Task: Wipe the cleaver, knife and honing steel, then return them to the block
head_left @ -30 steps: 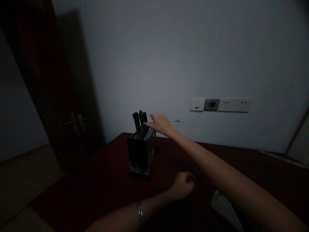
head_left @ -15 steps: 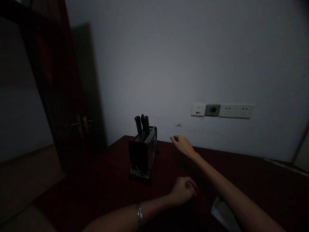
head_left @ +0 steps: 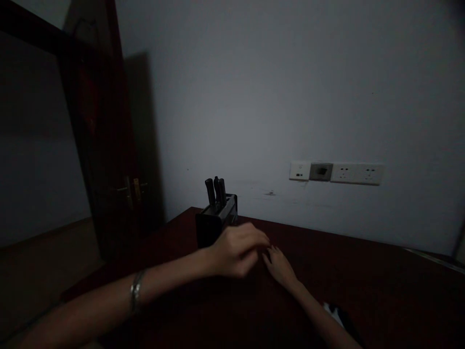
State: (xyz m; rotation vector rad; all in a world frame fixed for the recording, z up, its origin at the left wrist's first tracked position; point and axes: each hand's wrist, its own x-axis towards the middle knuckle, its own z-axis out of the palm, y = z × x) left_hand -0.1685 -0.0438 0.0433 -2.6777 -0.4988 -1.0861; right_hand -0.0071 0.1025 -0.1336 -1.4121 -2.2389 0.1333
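My left hand (head_left: 240,249), with a silver bracelet (head_left: 135,291) on the wrist, is raised in front of a dark knife block (head_left: 208,229). Its fingers bend loosely to the right, the thumb apart from them, and nothing shows between them. The hand and forearm hide the lower part of the block, which holds several black-handled knives (head_left: 217,191). Just right of it, my right hand (head_left: 280,269) reaches low over the dark red table (head_left: 327,254) with fingers spread and empty. The two hands' fingertips nearly meet in the view; I cannot tell whether they touch.
A white and black item (head_left: 336,314) lies partly behind my right forearm. Beyond the table stands a pale wall with a row of sockets (head_left: 336,173). An open dark door (head_left: 105,145) is on the left. The room is dim.
My left hand has risen and moved left, across the front of the knife block, its fingers opening somewhat. My right hand has come down and nearer, away from the wall. The view has shifted slightly.
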